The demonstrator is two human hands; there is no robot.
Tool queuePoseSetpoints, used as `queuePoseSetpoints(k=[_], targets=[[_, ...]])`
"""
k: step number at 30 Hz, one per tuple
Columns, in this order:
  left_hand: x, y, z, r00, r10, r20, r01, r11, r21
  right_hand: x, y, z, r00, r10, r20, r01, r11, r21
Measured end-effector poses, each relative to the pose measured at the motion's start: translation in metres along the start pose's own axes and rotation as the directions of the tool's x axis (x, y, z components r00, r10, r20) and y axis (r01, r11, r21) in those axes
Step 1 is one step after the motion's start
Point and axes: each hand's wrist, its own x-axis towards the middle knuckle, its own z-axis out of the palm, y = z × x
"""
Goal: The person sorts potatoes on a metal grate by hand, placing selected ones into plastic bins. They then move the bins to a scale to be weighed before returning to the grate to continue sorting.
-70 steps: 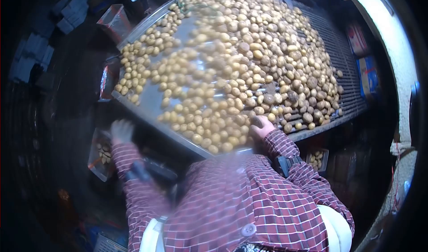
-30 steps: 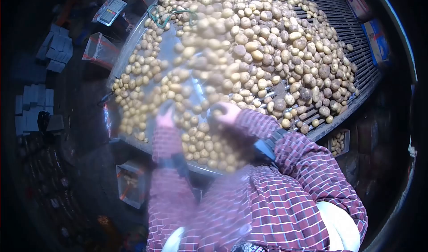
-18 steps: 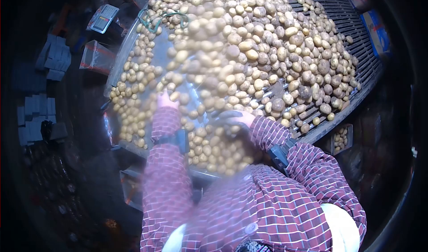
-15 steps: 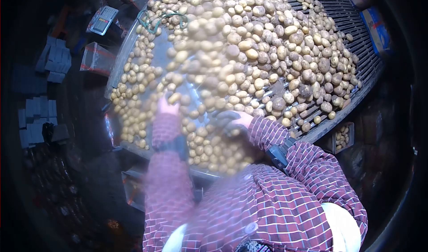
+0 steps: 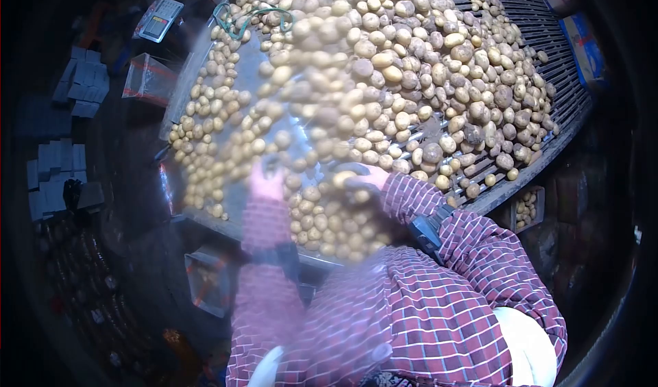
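Note:
Yellow-brown potatoes (image 5: 401, 85) lie heaped over a slatted sorting table (image 5: 548, 31), with a smooth metal surface (image 5: 247, 79) at its left. My left hand (image 5: 269, 175), blurred and with dark grey fingertips, is low over this metal surface among loose potatoes. How its fingers are set is smeared by motion. To its right, my right hand (image 5: 367, 176) in grey-coated fingers curls round a potato (image 5: 344, 179) at the near edge of the heap. Smaller potatoes (image 5: 322, 222) gather between my forearms, close to the front rim.
A looped green cord (image 5: 250, 20) lies at the table's far left. Beyond that side are a scale (image 5: 159, 20), a clear crate with red tape (image 5: 147, 80) and stacked white boxes (image 5: 86, 82). Another crate (image 5: 208, 281) stands below the front rim. A box of potatoes (image 5: 528, 207) sits at right.
My left hand has drawn back toward me and slightly right, away from the potatoes it was among. My right hand has barely shifted, and a potato now shows within its fingers.

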Motion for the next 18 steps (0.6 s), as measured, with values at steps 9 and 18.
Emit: queuePoseSetpoints(k=[9,18], targets=[[0.075,0.028,0.042,0.964,-0.115,0.240,-0.115,0.634,0.765,-0.005,0.000,0.002,0.991,0.118,-0.058,-0.127,0.972,-0.197],[0.142,0.044,0.037,0.885,0.114,0.452,-0.449,0.466,0.762,-0.008,-0.012,0.008,0.999,-0.050,0.022,0.054,0.924,-0.379]])
